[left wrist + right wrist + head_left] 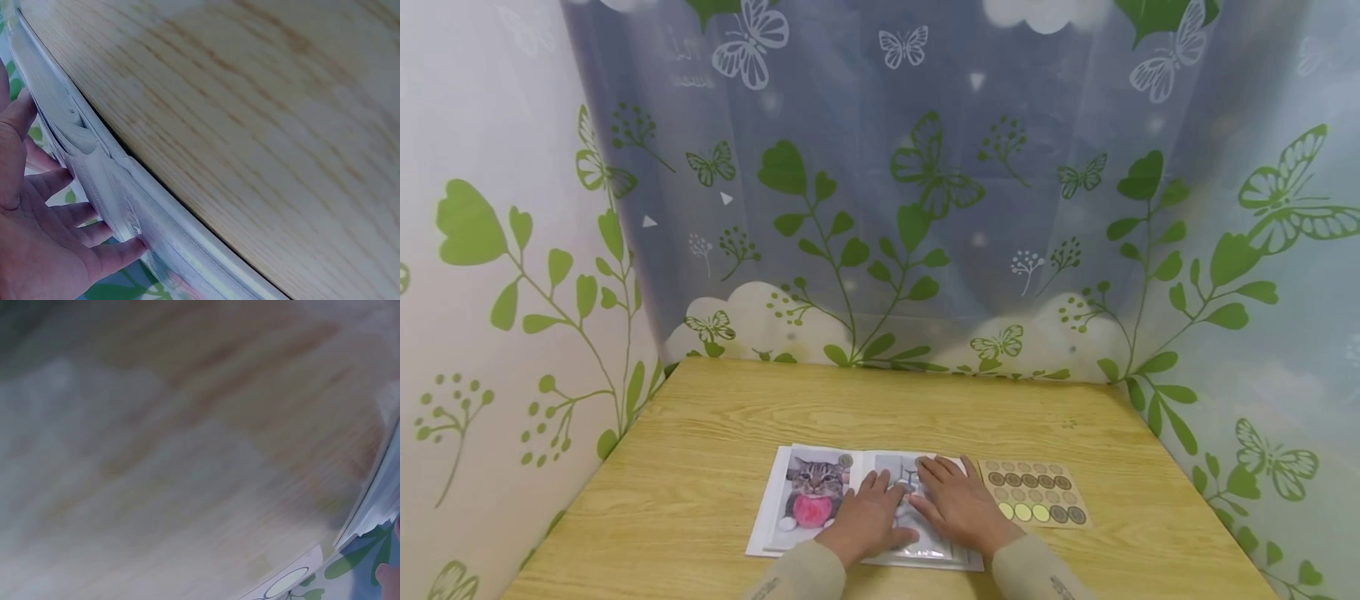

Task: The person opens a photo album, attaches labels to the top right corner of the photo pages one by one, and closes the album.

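Observation:
An album (760, 533) with white covers and clear plastic pages lies open on the table. Its left page shows a cat picture (814, 500) with a pink ball shape and a small round sticker (846, 460) in the top corner. Both hands rest on the right page, largely hiding the picture there. My left hand (874, 518) lies near the middle fold with fingers spread; in the left wrist view its fingertips touch the plastic page edge (119, 194). Flat across the right side of that page lies my right hand (961, 502), its fingers extended. Only its fingertips (389, 578) show in the right wrist view.
Right beside the album is a tan sheet (1036, 471) with rows of round coin-like stickers, dark, pale and three yellow circles. Everything lies on a wood-grain table (880, 408). A leaf-and-butterfly curtain (865, 167) encloses the table at the back and sides.

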A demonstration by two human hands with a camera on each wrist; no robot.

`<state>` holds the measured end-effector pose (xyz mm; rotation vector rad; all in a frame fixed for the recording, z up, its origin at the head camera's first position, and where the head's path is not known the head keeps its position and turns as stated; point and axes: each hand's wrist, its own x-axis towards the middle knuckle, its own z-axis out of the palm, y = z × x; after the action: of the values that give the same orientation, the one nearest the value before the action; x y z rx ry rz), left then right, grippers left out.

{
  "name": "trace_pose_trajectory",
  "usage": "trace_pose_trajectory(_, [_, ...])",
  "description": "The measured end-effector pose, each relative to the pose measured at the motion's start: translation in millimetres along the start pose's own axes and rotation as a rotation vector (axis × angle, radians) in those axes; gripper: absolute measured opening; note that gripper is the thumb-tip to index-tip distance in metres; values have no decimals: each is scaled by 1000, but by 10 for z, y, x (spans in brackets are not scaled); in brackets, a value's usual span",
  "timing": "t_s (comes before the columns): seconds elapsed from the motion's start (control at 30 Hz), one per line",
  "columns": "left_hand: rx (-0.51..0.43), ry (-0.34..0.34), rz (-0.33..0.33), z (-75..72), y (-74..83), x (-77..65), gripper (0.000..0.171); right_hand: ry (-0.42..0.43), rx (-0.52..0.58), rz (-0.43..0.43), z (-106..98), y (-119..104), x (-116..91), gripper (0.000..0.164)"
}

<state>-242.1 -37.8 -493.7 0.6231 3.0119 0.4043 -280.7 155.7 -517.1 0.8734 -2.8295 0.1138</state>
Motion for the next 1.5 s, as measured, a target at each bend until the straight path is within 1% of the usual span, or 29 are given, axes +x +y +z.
trace_pose_trajectory(0.3, [-8, -3, 1, 10, -8, 1, 75, 26, -44, -6, 11, 46, -21, 61])
trace_pose_trajectory(0.53, [-10, 5, 9, 7, -16, 1, 75, 79, -28, -29, 22, 58, -30, 60])
trace_pose_trajectory(0.63, [-13, 7, 9, 10, -21, 3, 74, 90, -31, -37, 31, 59, -15, 61])
trace_pose_trajectory(0.83, [-13, 4, 7, 16, -23, -1, 76, 97, -38, -21, 46, 52, 29, 63])
trace_pose_trajectory(0.97, [-16, 5, 8, 14, -22, -1, 76, 105, -24, -3, 65, 50, 70, 64])
trace_pose_trajectory(1.1, [-10, 11, 11, 17, -26, 4, 75, 124, -2, -3, 86, 53, 115, 65])
trace_pose_trajectory(1.33, [-5, 15, 6, 57, -36, 15, 75, 110, 24, 23, 129, 44, 160, 71])
trace_pose_trajectory(1.5, [-9, 9, -6, 52, -32, 18, 76, 81, 32, 37, 86, 8, 169, 68])
